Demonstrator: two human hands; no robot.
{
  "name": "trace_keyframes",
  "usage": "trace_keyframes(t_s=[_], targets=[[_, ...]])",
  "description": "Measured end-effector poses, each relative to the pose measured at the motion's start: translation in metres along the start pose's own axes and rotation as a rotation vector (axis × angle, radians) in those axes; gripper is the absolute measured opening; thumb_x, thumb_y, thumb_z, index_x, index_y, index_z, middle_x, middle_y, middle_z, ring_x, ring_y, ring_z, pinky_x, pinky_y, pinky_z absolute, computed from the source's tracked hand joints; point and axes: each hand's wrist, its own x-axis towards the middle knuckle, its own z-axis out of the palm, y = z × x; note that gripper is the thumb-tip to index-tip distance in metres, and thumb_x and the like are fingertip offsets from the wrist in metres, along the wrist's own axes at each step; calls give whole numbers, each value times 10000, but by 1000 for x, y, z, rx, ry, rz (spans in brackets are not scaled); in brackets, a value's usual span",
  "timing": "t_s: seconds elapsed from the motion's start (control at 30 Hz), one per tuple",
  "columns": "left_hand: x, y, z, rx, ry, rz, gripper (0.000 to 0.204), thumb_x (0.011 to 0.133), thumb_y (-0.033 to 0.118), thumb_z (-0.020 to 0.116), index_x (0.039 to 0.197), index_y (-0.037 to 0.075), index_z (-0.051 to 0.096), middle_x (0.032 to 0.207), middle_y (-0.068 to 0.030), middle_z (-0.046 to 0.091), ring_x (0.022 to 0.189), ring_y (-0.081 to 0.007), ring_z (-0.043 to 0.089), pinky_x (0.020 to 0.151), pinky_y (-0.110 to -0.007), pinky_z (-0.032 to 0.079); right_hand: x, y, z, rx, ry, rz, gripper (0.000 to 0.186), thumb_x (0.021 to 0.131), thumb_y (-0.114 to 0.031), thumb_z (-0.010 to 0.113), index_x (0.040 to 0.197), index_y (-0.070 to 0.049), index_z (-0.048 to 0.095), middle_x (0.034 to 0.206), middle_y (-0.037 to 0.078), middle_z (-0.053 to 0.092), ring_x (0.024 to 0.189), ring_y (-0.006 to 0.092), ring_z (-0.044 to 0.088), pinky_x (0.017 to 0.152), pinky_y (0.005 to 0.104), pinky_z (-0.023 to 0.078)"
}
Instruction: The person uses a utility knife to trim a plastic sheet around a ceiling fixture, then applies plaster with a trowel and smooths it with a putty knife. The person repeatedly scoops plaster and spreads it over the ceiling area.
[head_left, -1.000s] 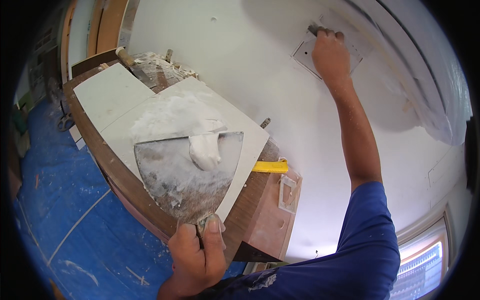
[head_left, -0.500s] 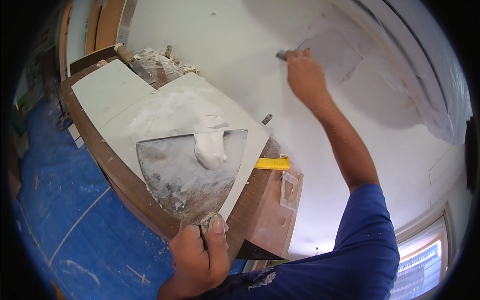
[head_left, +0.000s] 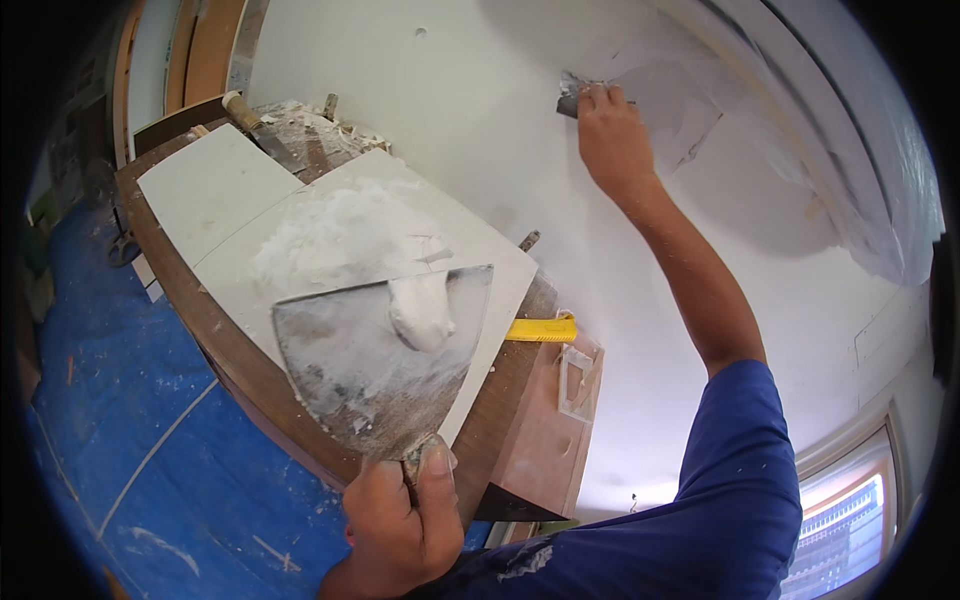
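Note:
My left hand (head_left: pixel 405 510) grips the handle of a wide metal putty knife (head_left: pixel 350 360), its blade smeared white and carrying a lump of white compound (head_left: pixel 415 310), over a white board (head_left: pixel 230 185) with more white paste (head_left: pixel 330 225). At upper right, my right hand (head_left: pixel 615 140) is closed on a small dark scraper (head_left: pixel 568 100), held at the white wall (head_left: pixel 450 110) beside a square outlined patch (head_left: pixel 670 120).
The boards lie on a wooden surface (head_left: pixel 155 220) holding a yellow-handled tool (head_left: pixel 540 330) and another knife (head_left: pixel 245 115). Blue sheeting (head_left: pixel 120 430) covers the lower left, scissors (head_left: pixel 122 250) lie nearby. Plastic film (head_left: pixel 870 190) hangs at right, above a window (head_left: pixel 840 530).
My right hand and scraper have moved left from the outlined patch, with a slight rise since the middle frame. My left hand and the wide knife have shifted slightly rightward.

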Motion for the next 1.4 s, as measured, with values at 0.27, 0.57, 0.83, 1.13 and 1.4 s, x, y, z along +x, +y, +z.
trace_keyframes(t_s=[0.27,0.57,0.83,1.13,1.4], targets=[[1,-1,-3,56,-67,19,147,1061,64,509,950,-30,488,787,-127,660,540,-95,570,491,-258,443,65,66,-26,8,-95,202,194,886,-11,552,1036,8,673,1084,166,685,1042,364,654,820,454,604],[1,-3,-8,37,-43,-15,129,994,34,624,926,-53,558,765,-174,645,578,-297,637,543,-395,486,3,-28,-19,155,-236,1,156,866,-39,601,964,15,711,1026,126,698,1036,271,634,840,404,552],[24,15,-16,-484,-127,-409,185,1071,107,500,1126,-56,570,792,-117,641,558,-161,580,516,-295,468,-59,-14,-130,1333,-120,644,364,950,74,541,1299,47,644,1156,145,719,1045,229,679,945,363,531],[41,37,-14,-738,-458,-602,327,1088,172,432,1283,-66,543,775,-140,626,477,-148,519,466,-268,423,-107,-54,-172,2004,342,104,544,936,167,482,1405,-82,600,1308,232,666,1240,395,651,1064,466,513],[31,52,-2,-800,-538,-589,320,1073,137,446,1297,-71,539,757,-134,625,450,-134,507,444,-255,415,-131,-42,-177,1849,6,81,750,767,174,598,1442,-152,583,1391,211,633,1282,432,621,1088,455,504]])
